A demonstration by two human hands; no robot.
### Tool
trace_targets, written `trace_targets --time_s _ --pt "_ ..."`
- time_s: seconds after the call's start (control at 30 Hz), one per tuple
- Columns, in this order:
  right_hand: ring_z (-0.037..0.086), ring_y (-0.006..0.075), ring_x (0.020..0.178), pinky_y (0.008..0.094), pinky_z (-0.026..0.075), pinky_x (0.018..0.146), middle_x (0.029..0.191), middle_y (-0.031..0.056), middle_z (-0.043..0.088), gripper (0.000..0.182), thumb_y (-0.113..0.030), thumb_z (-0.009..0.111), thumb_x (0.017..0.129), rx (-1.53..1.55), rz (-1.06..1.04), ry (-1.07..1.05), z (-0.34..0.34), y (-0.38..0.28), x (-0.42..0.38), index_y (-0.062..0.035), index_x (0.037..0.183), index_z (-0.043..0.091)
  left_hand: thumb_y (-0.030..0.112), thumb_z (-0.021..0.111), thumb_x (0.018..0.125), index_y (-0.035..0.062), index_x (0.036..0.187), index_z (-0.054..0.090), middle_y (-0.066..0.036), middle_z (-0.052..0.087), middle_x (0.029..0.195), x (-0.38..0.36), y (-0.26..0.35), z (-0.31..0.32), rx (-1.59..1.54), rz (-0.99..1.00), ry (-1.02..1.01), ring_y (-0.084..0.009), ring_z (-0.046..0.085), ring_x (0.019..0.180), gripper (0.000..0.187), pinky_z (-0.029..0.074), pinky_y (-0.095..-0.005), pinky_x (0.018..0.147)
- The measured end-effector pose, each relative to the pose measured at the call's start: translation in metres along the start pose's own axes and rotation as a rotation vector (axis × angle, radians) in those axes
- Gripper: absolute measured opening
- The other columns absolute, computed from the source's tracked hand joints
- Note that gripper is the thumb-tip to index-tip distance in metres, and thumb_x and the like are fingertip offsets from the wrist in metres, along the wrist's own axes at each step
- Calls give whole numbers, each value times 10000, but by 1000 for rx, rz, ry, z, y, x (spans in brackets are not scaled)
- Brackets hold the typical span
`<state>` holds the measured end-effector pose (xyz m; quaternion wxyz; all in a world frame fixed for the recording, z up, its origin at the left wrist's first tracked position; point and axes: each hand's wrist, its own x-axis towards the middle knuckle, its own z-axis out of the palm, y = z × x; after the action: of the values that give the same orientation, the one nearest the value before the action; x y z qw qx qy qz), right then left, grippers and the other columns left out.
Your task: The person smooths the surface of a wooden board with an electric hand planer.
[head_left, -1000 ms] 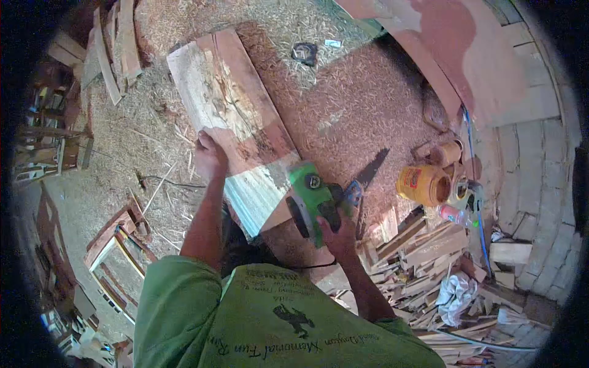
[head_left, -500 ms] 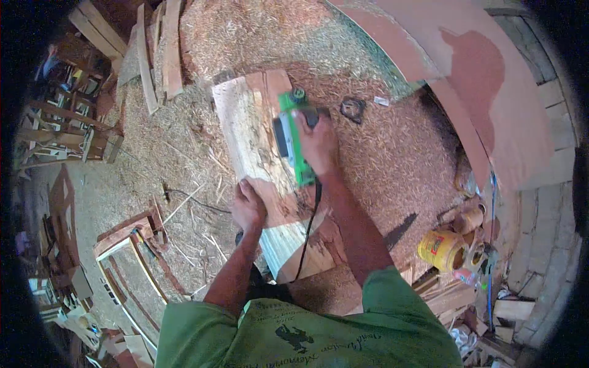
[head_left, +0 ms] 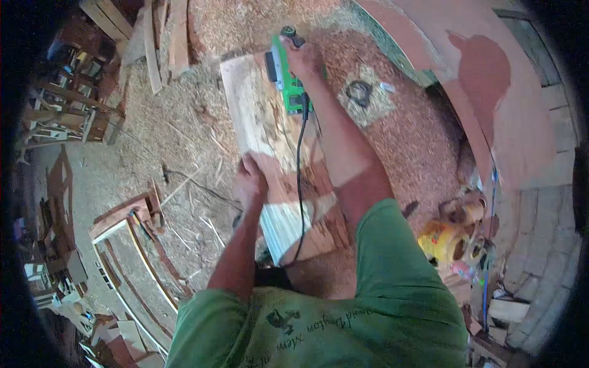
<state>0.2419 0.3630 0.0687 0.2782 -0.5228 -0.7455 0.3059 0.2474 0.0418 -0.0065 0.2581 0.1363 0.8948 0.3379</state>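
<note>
A green electric planer (head_left: 294, 97) sits at the far end of a wide wooden board (head_left: 257, 122), near its right edge. My right hand (head_left: 305, 61) is wrapped round the planer's handle. From the tool's rear a black cord (head_left: 299, 165) runs back along the board toward my body. My left hand (head_left: 251, 183) grips the board's left edge about midway, thumb on top and fingers partly hidden. The board has pale, streaky grain, with sunlit and shaded patches across it.
Wood shavings (head_left: 196, 129) cover the ground. A wooden frame (head_left: 132, 245) lies at left, planks (head_left: 179, 43) at the top. A yellow container (head_left: 440, 241) stands at right, below a large leaning sheet (head_left: 429, 37). A coiled dark item (head_left: 359, 93) lies right of the board.
My right hand has pushed the planer away from me to the board's far end, the arm now stretched out. My left hand stays on the board's edge.
</note>
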Motion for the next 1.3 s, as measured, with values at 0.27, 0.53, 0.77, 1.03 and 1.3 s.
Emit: trace_targets --time_s 0.27,0.53,0.77,1.03,1.3 --pt "655 461 1134 501 520 955 1200 324 664 621 -478 704 942 49 349 -103 -151 19 -404 46 1265 620 632 291 1041 62 1282 674 -309 702 1121 -3 -6 4 -52 77 31 -519 654 1072 727 492 -603 927" --pt "730 401 860 466 565 779 951 231 731 516 -412 764 916 -27 482 -36 -185 39 -550 26 1158 639 643 288 1035 75 1217 712 -299 718 1062 -19 11 1 34 46 86 -504 674 1023 732 505 -608 875" --pt "704 419 826 483 540 756 902 246 704 524 -453 777 901 -64 428 -28 -131 37 -427 16 1098 654 638 317 1040 -16 1216 696 -339 692 1091 -5 0 3 -45 94 79 -546 643 1056 776 488 -600 905" --pt "691 505 855 562 531 751 896 320 699 615 -543 720 915 -31 66 103 -58 -1 -202 66 993 686 594 305 1059 36 1206 683 -335 698 994 -6 10 -2 -8 78 77 -557 654 971 690 495 -624 845" --pt "728 448 808 518 580 784 763 256 718 740 -692 585 928 -205 28 142 19 -31 7 15 801 764 591 314 1061 74 1280 662 -337 695 1034 0 8 -3 -67 32 33 -559 654 975 660 500 -622 834"
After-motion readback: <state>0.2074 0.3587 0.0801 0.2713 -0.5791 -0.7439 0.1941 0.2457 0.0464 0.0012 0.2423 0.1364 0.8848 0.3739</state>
